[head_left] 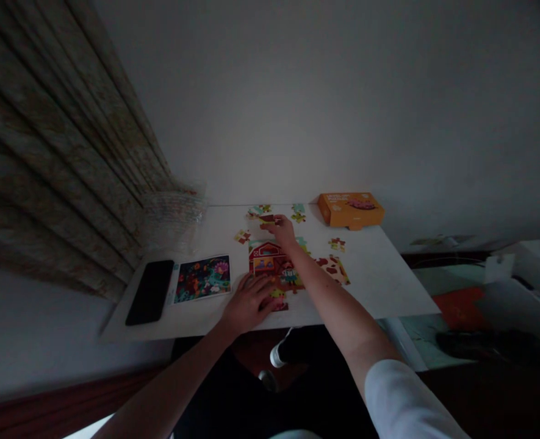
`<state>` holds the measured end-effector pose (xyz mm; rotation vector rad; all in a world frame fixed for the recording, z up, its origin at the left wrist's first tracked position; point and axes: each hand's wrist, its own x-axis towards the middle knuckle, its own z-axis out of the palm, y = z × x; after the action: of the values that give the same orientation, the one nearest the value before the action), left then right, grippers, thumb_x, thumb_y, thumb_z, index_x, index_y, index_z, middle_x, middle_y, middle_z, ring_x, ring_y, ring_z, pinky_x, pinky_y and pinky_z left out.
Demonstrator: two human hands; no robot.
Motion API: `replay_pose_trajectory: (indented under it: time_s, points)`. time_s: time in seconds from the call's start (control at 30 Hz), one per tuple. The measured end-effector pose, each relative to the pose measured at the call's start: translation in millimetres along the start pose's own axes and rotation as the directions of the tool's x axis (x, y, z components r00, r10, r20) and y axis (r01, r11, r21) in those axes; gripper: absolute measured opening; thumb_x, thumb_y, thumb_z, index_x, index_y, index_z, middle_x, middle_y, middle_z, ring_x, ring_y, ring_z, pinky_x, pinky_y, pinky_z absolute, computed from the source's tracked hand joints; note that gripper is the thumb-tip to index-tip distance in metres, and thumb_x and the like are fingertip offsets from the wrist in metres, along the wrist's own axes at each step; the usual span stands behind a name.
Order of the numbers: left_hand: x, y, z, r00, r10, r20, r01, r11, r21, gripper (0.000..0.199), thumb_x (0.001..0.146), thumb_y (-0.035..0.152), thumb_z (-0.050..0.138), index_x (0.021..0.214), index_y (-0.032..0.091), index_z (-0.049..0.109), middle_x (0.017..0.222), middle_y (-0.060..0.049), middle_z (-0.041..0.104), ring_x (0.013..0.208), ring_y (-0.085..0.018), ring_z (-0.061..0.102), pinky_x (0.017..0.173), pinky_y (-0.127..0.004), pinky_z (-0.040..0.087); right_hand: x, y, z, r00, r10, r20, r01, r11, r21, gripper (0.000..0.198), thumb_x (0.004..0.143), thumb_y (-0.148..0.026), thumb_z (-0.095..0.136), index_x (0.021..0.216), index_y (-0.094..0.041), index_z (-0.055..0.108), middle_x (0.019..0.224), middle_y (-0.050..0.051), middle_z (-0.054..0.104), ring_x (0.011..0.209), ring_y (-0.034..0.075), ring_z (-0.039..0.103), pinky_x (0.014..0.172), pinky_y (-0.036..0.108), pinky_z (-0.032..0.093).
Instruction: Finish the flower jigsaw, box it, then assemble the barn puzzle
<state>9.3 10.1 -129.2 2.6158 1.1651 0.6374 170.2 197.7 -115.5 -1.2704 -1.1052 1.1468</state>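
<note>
A partly joined jigsaw puzzle [263, 264] lies on the white table, showing a red barn, a figure and a brown-spotted cow pattern. My left hand [248, 300] rests on its lower left part, fingers stretched out and apart. Beyond the joined part, my right hand [284, 233] reaches to the far side, its fingers closed on a dark red and green puzzle piece [266, 220]. My right forearm hides some of the puzzle's middle. Loose pieces lie around: one puzzle piece [241, 236] to the left, another puzzle piece [337, 244] to the right, and several at the back.
An orange box [352, 211] stands at the table's back right. On the left are a colourful picture card [202, 278], a black phone [151, 292] and clear bubble wrap [171, 219] by the curtain [63, 116]. A white wall [270, 110] rises behind the table [370, 299].
</note>
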Motion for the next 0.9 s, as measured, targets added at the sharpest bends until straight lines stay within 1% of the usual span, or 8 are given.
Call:
replay_pose_trajectory:
  time_s: [0.1, 0.2, 0.4, 0.5, 0.6, 0.73, 0.83, 0.9]
  points:
    - [0, -1, 1, 1.0, 0.008, 0.003, -0.008, 1.0, 0.015, 0.04, 0.104, 0.043, 0.055, 0.139, 0.026, 0.064, 0.145, -0.008, 0.064, 0.137, -0.028, 0.056, 0.122, -0.057, 0.036, -33, -8, -29, 0.998, 0.063, 0.022, -0.067, 0.957, 0.282, 0.028, 0.06, -0.031, 0.079, 0.082, -0.021, 0.064, 0.076, -0.003, 0.068, 0.074, 0.015, 0.063, 0.074, 0.029, 0.051]
    - [-1, -3, 2, 1.0, 0.018, 0.005, -0.018, 0.999, 0.03, 0.039, 0.104, 0.039, 0.054, 0.14, 0.028, 0.063, 0.146, -0.007, 0.063, 0.138, -0.027, 0.056, 0.123, -0.055, 0.035, -71, -11, -57, 0.993, 0.118, 0.025, -0.116, 0.882, 0.457, 0.03, 0.059, -0.032, 0.082, 0.078, -0.024, 0.06, 0.075, -0.005, 0.068, 0.077, 0.015, 0.066, 0.076, 0.028, 0.054]
    - [-3, -8, 10, 0.999, 0.041, -0.009, -0.04, 0.997, 0.065, 0.042, 0.104, 0.038, 0.053, 0.143, 0.027, 0.061, 0.147, -0.01, 0.063, 0.137, -0.029, 0.056, 0.122, -0.058, 0.035, -140, 3, -101, 0.983, 0.18, -0.036, -0.139, 0.856, 0.498, 0.046, 0.065, -0.048, 0.085, 0.093, -0.029, 0.053, 0.08, -0.006, 0.068, 0.082, 0.02, 0.072, 0.077, 0.036, 0.059]
    - [-4, -10, 12, 0.998, 0.061, -0.026, -0.059, 0.996, 0.067, 0.043, 0.104, 0.039, 0.053, 0.144, 0.026, 0.061, 0.146, -0.011, 0.063, 0.137, -0.031, 0.056, 0.12, -0.059, 0.037, -165, 14, -114, 0.981, 0.188, -0.045, -0.156, 0.908, 0.39, 0.052, 0.066, -0.055, 0.083, 0.101, -0.03, 0.053, 0.08, -0.005, 0.067, 0.072, 0.02, 0.07, 0.065, 0.032, 0.056]
    - [-5, -9, 12, 0.997, 0.074, -0.029, -0.072, 0.995, 0.067, 0.044, 0.102, 0.039, 0.055, 0.144, 0.026, 0.061, 0.146, -0.012, 0.062, 0.138, -0.031, 0.056, 0.121, -0.06, 0.037, -181, 21, -123, 0.992, 0.128, -0.005, -0.125, 0.976, 0.177, 0.053, 0.067, -0.051, 0.083, 0.107, -0.028, 0.057, 0.075, -0.006, 0.064, 0.06, 0.016, 0.062, 0.056, 0.028, 0.049]
    - [-6, -5, 8, 0.994, 0.109, -0.02, -0.107, 0.993, 0.05, 0.045, 0.102, 0.035, 0.054, 0.145, 0.024, 0.059, 0.149, -0.012, 0.06, 0.138, -0.03, 0.055, 0.12, -0.056, 0.04, -190, 23, -131, 0.993, 0.007, 0.121, 0.01, 0.991, -0.135, 0.042, 0.074, -0.045, 0.078, 0.106, -0.026, 0.06, 0.081, -0.003, 0.069, 0.072, 0.018, 0.066, 0.067, 0.029, 0.051]
    - [-6, 0, 4, 0.99, 0.138, -0.02, -0.138, 0.99, 0.026, 0.042, 0.103, 0.033, 0.053, 0.144, 0.022, 0.059, 0.147, -0.013, 0.061, 0.137, -0.029, 0.056, 0.117, -0.054, 0.045, -192, 21, -135, 0.976, -0.062, 0.208, 0.123, 0.947, -0.297, 0.022, 0.086, -0.041, 0.069, 0.099, -0.023, 0.067, 0.09, 0.002, 0.073, 0.083, 0.019, 0.069, 0.077, 0.031, 0.052]
    - [-6, 2, 2, 0.989, 0.147, -0.021, -0.147, 0.989, 0.018, 0.038, 0.103, 0.032, 0.053, 0.139, 0.022, 0.063, 0.14, -0.013, 0.065, 0.13, -0.028, 0.061, 0.114, -0.052, 0.049, -192, 21, -135, 0.961, -0.075, 0.267, 0.178, 0.906, -0.384, 0.018, 0.093, -0.037, 0.064, 0.1, -0.022, 0.071, 0.093, 0.003, 0.075, 0.084, 0.019, 0.068, 0.079, 0.031, 0.052]
